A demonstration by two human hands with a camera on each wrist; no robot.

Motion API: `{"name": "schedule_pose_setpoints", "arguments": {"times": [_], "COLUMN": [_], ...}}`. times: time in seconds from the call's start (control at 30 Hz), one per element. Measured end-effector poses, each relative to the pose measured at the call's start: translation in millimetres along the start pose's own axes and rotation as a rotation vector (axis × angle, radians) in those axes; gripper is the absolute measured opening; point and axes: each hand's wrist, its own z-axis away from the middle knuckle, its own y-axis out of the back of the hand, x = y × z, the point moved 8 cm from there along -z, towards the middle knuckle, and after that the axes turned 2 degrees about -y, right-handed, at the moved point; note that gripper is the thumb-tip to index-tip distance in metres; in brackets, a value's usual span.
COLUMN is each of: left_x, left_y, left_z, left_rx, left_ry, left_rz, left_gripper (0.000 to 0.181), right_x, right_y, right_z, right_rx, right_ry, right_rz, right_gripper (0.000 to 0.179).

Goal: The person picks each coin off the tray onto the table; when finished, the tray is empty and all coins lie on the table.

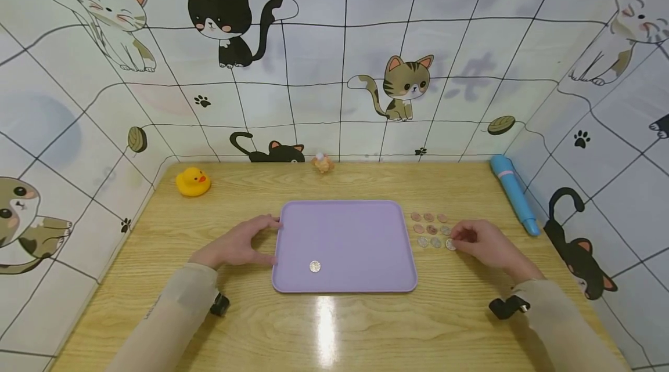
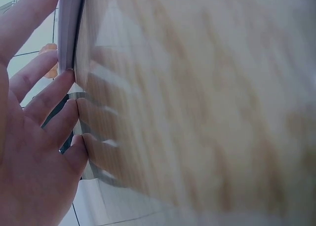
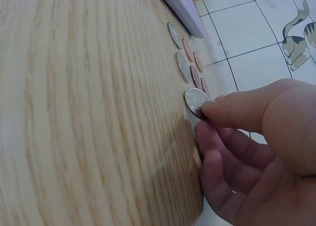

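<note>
My left hand (image 1: 241,242) rests at the left edge of the lilac tray (image 1: 355,244), its fingertips and thumb touching the rim. In the left wrist view, the fingers of the left hand (image 2: 39,132) are spread along the tabletop. One silver coin (image 1: 315,266) lies on the tray, left of its middle. To the right of the tray, my right hand (image 1: 483,241) pinches a silver coin (image 3: 195,101) between thumb and finger, its edge slightly tilted off the wood. Beside it lie several copper coins (image 1: 418,228) and several silver coins (image 1: 436,242) in short rows.
A yellow rubber duck (image 1: 193,181) sits at the back left of the wooden table (image 1: 251,325). A small orange figurine (image 1: 322,163) stands at the back edge. At the right lies a blue tube-shaped object (image 1: 514,195). Cat-patterned cloth (image 1: 313,70) encloses the table.
</note>
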Motion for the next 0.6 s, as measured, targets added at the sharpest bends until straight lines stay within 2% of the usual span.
{"name": "schedule_pose_setpoints", "arguments": {"times": [0.3, 0.6], "left_x": [1.2, -0.6], "left_y": [0.4, -0.2], "left_z": [-0.2, 0.4], "left_rx": [0.006, 0.001], "left_ry": [-0.006, 0.006], "left_rz": [0.005, 0.001], "left_gripper": [0.077, 0.078], "right_x": [2.1, 2.1], "right_y": [-3.1, -5.5], "right_z": [-4.5, -6.0], "right_rx": [0.035, 0.034], "right_ry": [-0.012, -0.006], "right_rz": [0.08, 0.076], "right_gripper": [0.007, 0.008]}}
